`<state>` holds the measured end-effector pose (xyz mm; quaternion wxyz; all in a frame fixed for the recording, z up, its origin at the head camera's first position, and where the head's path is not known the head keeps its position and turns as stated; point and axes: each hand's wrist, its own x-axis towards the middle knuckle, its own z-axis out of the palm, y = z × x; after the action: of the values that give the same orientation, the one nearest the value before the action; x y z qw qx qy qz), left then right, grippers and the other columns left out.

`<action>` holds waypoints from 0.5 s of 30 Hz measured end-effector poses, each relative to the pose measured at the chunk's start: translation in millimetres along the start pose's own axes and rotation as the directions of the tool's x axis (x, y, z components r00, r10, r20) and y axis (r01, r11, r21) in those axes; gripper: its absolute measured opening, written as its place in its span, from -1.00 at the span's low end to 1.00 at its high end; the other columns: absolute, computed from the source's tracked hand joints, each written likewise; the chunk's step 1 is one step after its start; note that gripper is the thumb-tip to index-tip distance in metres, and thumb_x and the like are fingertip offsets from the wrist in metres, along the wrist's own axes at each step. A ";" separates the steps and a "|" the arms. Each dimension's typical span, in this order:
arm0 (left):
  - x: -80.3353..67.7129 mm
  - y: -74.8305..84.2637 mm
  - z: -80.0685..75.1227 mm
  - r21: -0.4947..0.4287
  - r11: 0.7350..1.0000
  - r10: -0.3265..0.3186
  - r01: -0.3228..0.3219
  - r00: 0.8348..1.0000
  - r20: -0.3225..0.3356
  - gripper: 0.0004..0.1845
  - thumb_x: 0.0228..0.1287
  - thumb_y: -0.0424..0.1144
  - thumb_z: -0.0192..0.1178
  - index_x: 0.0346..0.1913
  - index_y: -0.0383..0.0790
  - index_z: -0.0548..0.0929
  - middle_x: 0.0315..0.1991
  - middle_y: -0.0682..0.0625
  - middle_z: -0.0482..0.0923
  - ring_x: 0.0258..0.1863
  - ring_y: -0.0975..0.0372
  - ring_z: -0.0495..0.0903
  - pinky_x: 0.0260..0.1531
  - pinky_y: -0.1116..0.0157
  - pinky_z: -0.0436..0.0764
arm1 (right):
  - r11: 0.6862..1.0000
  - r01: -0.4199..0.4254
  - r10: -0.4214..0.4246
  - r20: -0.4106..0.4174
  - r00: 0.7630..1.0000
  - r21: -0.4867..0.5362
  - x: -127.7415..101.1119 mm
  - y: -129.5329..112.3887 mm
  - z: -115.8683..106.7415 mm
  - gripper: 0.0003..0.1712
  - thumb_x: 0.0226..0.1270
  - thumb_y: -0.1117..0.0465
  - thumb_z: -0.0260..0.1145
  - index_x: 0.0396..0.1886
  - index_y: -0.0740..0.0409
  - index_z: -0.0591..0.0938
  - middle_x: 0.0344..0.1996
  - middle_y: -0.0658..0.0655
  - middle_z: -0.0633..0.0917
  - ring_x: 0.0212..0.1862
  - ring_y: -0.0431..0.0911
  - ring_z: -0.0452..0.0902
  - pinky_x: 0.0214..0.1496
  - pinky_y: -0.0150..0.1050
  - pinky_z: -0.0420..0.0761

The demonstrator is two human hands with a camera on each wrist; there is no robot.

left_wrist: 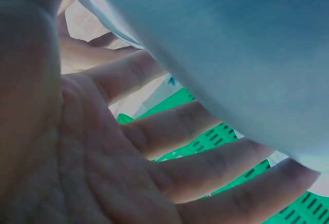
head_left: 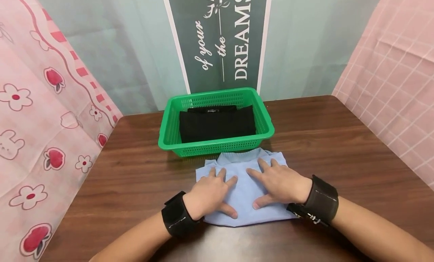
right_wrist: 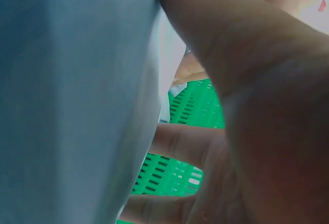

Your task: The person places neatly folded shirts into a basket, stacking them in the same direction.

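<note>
A light blue folded shirt lies on the wooden table, its collar toward the green basket. On its left half rests my left hand, fingers spread and fingertips touching the cloth. My right hand presses on the right half with fingers spread the same way. In the left wrist view the fingers stretch out straight under the pale cloth. The right wrist view has the cloth filling the left side, with fingertips against it.
Just behind the shirt stands a green plastic basket with folded black clothing inside. A printed curtain hangs behind the table, and pink patterned cloths flank it on both sides.
</note>
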<state>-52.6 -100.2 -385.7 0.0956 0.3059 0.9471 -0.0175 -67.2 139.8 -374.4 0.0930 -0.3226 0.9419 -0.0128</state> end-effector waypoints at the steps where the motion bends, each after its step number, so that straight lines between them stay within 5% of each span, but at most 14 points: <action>1: -1.0 -2.2 0.4 -0.002 1.000 0.002 -0.002 1.000 0.005 0.08 0.00 0.50 0.45 0.56 0.04 0.45 0.51 -0.27 0.43 0.47 -0.31 0.43 0.10 -0.13 0.72 | 1.000 0.004 -0.004 0.003 1.000 -0.005 1.4 -0.8 0.2 0.11 0.12 -0.52 0.46 0.49 0.09 0.51 0.39 0.50 0.51 0.23 0.59 0.52 0.06 0.35 0.69; 10: 1.2 -25.1 -12.5 -0.006 0.995 0.096 -0.096 0.995 -0.024 -0.03 0.09 0.40 0.47 0.52 0.04 0.50 0.47 -0.24 0.46 0.43 -0.32 0.47 0.04 -0.08 0.76 | 1.000 0.002 -0.002 0.030 1.000 0.003 9.5 10.5 -10.3 0.13 0.17 -0.57 0.37 0.56 0.02 0.46 0.49 0.50 0.43 0.36 0.58 0.45 0.17 0.41 0.63; 15: -1.5 -28.3 -11.4 0.004 0.993 0.114 -0.114 0.993 -0.022 -0.11 0.15 0.33 0.47 0.50 0.04 0.52 0.49 -0.15 0.44 0.47 -0.24 0.44 0.05 -0.13 0.74 | 0.992 0.122 -0.120 -0.083 0.989 0.024 10.4 16.2 -4.8 0.05 0.21 -0.47 0.42 0.52 0.06 0.51 0.48 0.44 0.46 0.46 0.50 0.39 0.32 0.38 0.54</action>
<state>-69.8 -123.0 -375.0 0.0857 0.3600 0.9289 -0.0100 -85.9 146.1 -372.7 0.0585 -0.3769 0.9233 -0.0451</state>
